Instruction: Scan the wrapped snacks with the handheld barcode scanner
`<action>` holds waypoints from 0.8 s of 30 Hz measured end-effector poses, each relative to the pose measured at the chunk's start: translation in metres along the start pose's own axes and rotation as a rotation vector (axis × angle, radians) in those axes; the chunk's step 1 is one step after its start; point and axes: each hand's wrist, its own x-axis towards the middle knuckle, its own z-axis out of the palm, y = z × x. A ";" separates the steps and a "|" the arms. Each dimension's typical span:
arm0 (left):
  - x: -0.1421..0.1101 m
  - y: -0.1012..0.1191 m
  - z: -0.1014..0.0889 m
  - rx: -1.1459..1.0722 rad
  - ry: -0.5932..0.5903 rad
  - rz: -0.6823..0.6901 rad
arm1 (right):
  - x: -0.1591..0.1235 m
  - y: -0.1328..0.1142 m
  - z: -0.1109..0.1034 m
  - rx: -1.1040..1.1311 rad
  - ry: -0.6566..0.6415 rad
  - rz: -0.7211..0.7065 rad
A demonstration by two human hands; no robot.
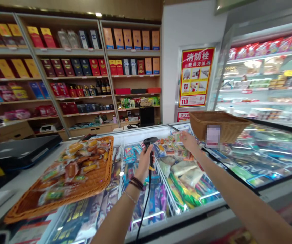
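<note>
My left hand (144,163) grips a black corded handheld barcode scanner (150,144), its head pointing up and its cable (144,210) hanging down past my wrist. My right hand (188,141) reaches over a chest freezer (176,217), its fingertips pinching a small snack packet (178,137) at the top of a heap of bagged goods (181,169). To the left, an orange woven tray (105,169) holds many wrapped sausage-like snacks and tilts up over the freezer's edge. A brown wicker basket (227,130) with a blurred label stands just beyond my right hand.
Wooden shelves (67,51) of boxed liquor and gifts fill the back wall. A lit refrigerated case (265,84) stands at the right, beside a red fire-hydrant instruction poster (196,77). A dark laptop-like device (16,152) lies on the counter at the left.
</note>
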 end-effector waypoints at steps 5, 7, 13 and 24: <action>-0.011 0.001 -0.004 -0.009 0.011 -0.020 | -0.003 0.011 -0.006 -0.185 0.165 -0.173; -0.018 0.012 -0.017 -0.003 0.036 0.010 | -0.001 -0.001 0.004 -0.162 0.210 -0.262; -0.046 0.072 -0.085 0.046 0.194 0.185 | -0.002 -0.110 0.075 0.041 0.129 -0.483; -0.122 0.130 -0.220 0.174 0.612 0.309 | -0.138 -0.353 0.191 0.241 -0.588 -0.800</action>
